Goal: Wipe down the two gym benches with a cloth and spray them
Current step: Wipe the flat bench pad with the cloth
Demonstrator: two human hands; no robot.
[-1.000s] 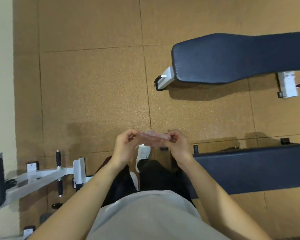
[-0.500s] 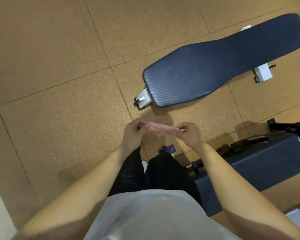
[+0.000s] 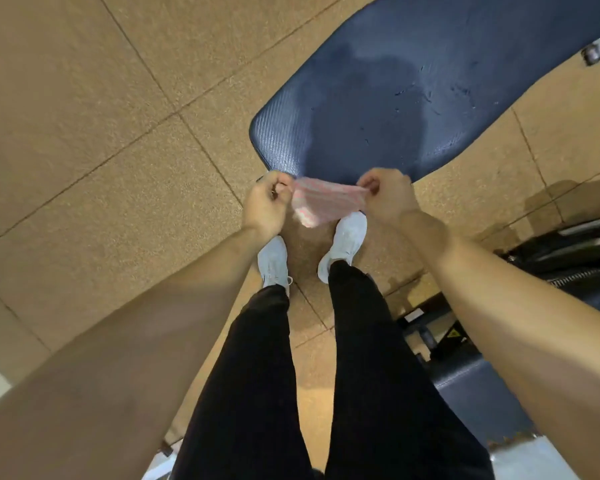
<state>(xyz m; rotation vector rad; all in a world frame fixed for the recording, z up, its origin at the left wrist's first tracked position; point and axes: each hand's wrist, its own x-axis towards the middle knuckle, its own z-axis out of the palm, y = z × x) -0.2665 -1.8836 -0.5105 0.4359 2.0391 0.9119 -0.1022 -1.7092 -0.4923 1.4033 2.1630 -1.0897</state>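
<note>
A pink-and-white striped cloth [image 3: 323,202] is stretched between both hands just in front of the near end of a dark blue padded bench [image 3: 413,84]. My left hand [image 3: 265,202] pinches its left corner, and my right hand [image 3: 387,197] pinches the right corner. The bench pad shows wet droplets and a damp patch on its surface. A second dark blue bench [image 3: 478,396] lies low at the right, partly hidden behind my right forearm. No spray bottle is in view.
Brown speckled rubber floor tiles [image 3: 101,150] spread out to the left and ahead. My legs in black trousers and white shoes [image 3: 347,237] stand below the cloth. Black metal frame parts [image 3: 568,247] of the second bench sit at the right edge.
The view has closed in on the far bench, which now fills the upper right. The cloth has opened out wider between my hands, which have moved farther apart.
</note>
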